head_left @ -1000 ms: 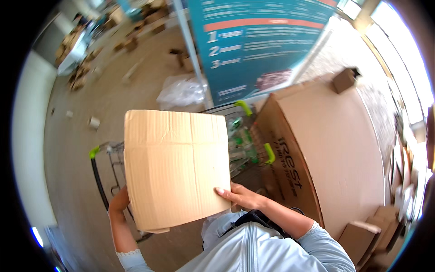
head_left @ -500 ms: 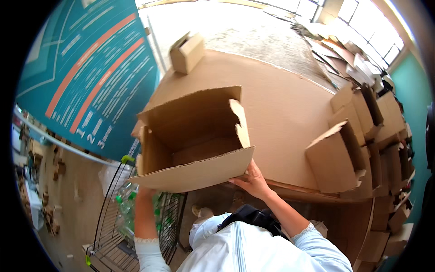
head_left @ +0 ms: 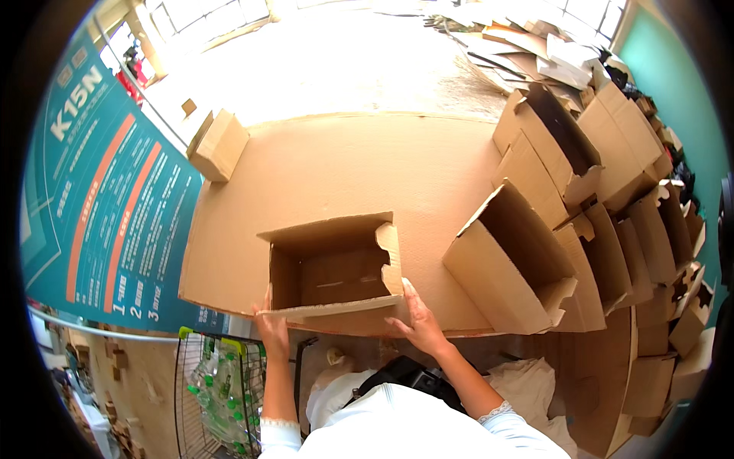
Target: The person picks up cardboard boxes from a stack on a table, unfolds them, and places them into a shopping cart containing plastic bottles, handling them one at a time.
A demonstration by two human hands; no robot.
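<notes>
An open-topped brown cardboard box sits at the near edge of the cardboard-covered table. Its near flap folds outward toward me, and its right wall has a torn, notched edge. My left hand grips the near left corner, with fingertips up against the side and part of the hand under the flap. At the near right corner my right hand presses its fingers along the box's side, the thumb pointing in below the flap. The inside of the box shows nothing but its bare bottom.
A small box stands at the table's far left corner. Several open boxes crowd the right side. A teal printed board borders the left. Below it stands a wire cart with green-capped bottles. Flattened cardboard lies far right.
The box has come down from a tilted, raised position to a more level one at the table's near edge. Both hands moved with it, and my view has turned.
</notes>
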